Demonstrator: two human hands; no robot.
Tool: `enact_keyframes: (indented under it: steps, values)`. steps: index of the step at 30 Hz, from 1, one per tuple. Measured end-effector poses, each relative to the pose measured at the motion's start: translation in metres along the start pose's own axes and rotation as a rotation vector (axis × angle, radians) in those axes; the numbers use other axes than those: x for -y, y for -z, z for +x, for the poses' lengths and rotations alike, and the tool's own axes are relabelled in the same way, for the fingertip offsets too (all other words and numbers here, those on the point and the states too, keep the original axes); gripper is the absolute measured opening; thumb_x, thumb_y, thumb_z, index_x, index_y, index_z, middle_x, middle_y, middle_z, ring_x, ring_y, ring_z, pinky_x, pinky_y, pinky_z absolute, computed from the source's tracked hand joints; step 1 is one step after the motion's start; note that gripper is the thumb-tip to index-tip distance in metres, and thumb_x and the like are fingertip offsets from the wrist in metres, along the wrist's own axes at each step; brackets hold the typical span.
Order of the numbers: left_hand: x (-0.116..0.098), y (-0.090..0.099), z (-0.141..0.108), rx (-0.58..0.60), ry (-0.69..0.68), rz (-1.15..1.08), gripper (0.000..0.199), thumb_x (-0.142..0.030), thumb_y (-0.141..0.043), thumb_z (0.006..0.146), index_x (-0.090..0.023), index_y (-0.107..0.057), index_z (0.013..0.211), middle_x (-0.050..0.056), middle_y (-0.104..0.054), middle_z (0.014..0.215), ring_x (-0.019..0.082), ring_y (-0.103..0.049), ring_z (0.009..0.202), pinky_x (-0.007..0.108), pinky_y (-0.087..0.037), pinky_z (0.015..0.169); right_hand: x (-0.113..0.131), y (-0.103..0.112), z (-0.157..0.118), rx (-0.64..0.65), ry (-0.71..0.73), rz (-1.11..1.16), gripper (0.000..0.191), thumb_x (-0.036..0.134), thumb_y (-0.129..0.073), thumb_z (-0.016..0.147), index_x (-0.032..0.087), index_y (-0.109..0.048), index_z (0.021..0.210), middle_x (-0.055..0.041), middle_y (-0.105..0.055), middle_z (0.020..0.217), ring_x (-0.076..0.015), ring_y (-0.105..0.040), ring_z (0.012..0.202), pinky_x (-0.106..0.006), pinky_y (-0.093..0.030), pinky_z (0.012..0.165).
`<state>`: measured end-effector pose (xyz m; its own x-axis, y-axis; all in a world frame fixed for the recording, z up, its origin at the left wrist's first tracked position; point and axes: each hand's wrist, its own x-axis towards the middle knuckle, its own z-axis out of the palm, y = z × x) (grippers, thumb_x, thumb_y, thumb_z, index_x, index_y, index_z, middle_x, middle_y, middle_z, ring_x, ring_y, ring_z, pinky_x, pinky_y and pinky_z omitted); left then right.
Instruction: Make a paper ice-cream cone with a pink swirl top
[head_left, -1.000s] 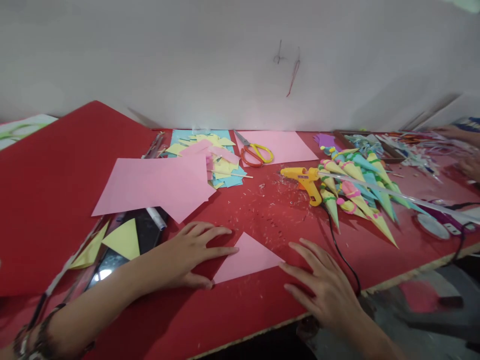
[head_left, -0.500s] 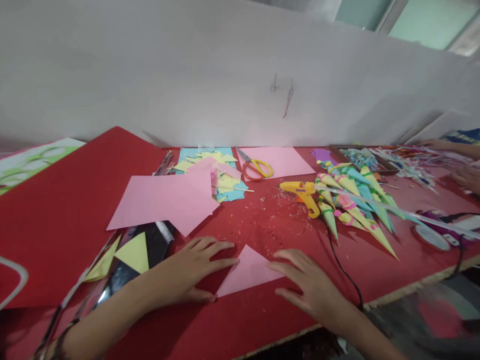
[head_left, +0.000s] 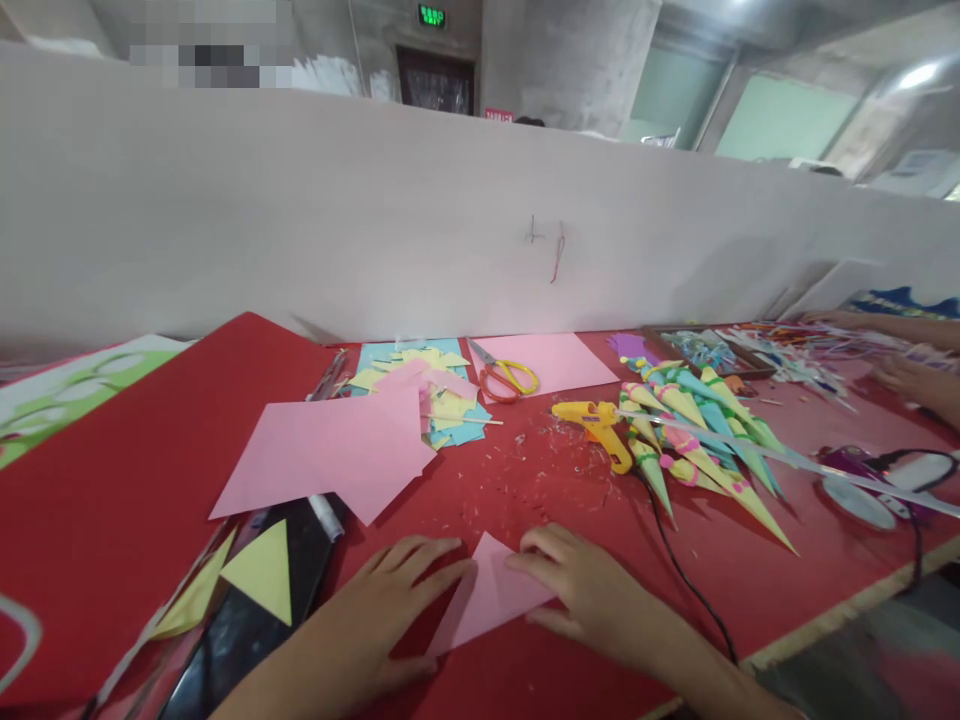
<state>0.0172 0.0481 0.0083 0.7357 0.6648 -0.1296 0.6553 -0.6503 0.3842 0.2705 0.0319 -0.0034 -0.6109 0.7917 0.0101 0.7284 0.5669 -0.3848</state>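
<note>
A pink paper triangle [head_left: 491, 592] lies flat on the red tabletop between my hands, one point facing away from me. My left hand [head_left: 394, 605] rests at its left side with fingers stretched, the index fingertip at the paper's edge and the thumb by the lower left corner. On the other side, my right hand [head_left: 581, 590] has its fingers extended over the right part of the triangle, its thumb apart from them near the right corner. Neither hand grips anything. Beyond the right hand lies a yellow glue gun [head_left: 600, 428] with a long clear glue stick.
Decorated paper cones [head_left: 697, 425] are piled at right. Scissors [head_left: 506, 380] lie on pink paper at the back. Pink sheets [head_left: 322, 445], yellow triangles [head_left: 262, 572] and paper scraps [head_left: 450, 405] lie left and centre. A black cord [head_left: 679, 565] crosses the right side. Another person's hands [head_left: 911, 375] are far right.
My right hand has moved left, farther onto the pink triangle, and its fingers are closer together. My left hand remains at the left edge. The view has tilted upward.
</note>
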Motion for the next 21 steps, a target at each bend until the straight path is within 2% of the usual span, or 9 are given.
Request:
enact_keyframes:
  steps: [4, 7, 12, 15, 18, 21]
  values:
    - [-0.010, -0.017, 0.003, -0.098, 0.045, 0.035, 0.075, -0.020, -0.058, 0.066, -0.026, -0.026, 0.134, 0.009, -0.042, 0.134, 0.027, -0.043, 0.117, 0.043, -0.042, 0.091, 0.002, -0.004, -0.002, -0.045, -0.037, 0.066, 0.059, 0.026, -0.062, 0.072, 0.025, -0.039, 0.127, -0.0057, -0.054, 0.112, -0.0213, -0.050, 0.102, -0.034, -0.044, 0.085]
    - [-0.016, -0.026, 0.003, -0.143, 0.034, 0.072, 0.077, -0.015, -0.057, 0.063, -0.027, -0.028, 0.133, 0.008, -0.044, 0.133, 0.027, -0.046, 0.115, 0.041, -0.044, 0.090, 0.002, -0.007, -0.001, -0.065, -0.065, 0.143, 0.059, 0.018, -0.058, 0.074, 0.024, -0.036, 0.129, -0.0067, -0.054, 0.117, -0.0204, -0.051, 0.105, -0.032, -0.045, 0.087]
    - [-0.015, -0.033, 0.003, -0.163, 0.048, 0.128, 0.085, -0.012, -0.056, 0.059, -0.029, -0.021, 0.135, 0.009, -0.044, 0.132, 0.027, -0.049, 0.112, 0.040, -0.048, 0.085, 0.004, -0.007, 0.002, -0.080, -0.105, 0.371, 0.056, 0.007, -0.045, 0.077, 0.022, -0.032, 0.130, -0.0055, -0.048, 0.128, -0.0161, -0.045, 0.116, -0.031, -0.037, 0.098]
    - [-0.013, -0.034, 0.006, -0.241, 0.073, 0.244, 0.089, -0.009, -0.053, 0.058, -0.027, -0.015, 0.136, 0.011, -0.039, 0.136, 0.028, -0.047, 0.113, 0.040, -0.048, 0.084, 0.005, -0.004, 0.005, -0.134, -0.151, 0.507, 0.054, 0.008, -0.041, 0.080, 0.023, -0.029, 0.130, -0.0069, -0.044, 0.131, -0.0159, -0.044, 0.117, -0.032, -0.038, 0.096]
    - [-0.013, -0.028, 0.010, -0.379, 0.037, 0.404, 0.079, -0.010, -0.050, 0.063, -0.028, -0.022, 0.135, 0.009, -0.040, 0.135, 0.029, -0.047, 0.114, 0.042, -0.043, 0.088, 0.006, 0.002, 0.011, -0.135, -0.153, 0.709, 0.053, 0.009, -0.042, 0.081, 0.024, -0.028, 0.130, -0.0078, -0.051, 0.122, -0.0162, -0.052, 0.107, -0.030, -0.045, 0.086]
    - [-0.018, -0.018, 0.007, -0.485, -0.062, 0.550, 0.057, -0.011, -0.045, 0.072, -0.029, -0.039, 0.126, 0.002, -0.052, 0.126, 0.026, -0.048, 0.112, 0.042, -0.035, 0.095, 0.008, 0.007, 0.017, -0.068, -0.093, 0.949, 0.049, 0.010, -0.043, 0.081, 0.023, -0.031, 0.127, -0.0058, -0.059, 0.107, -0.0145, -0.058, 0.094, -0.028, -0.047, 0.079]
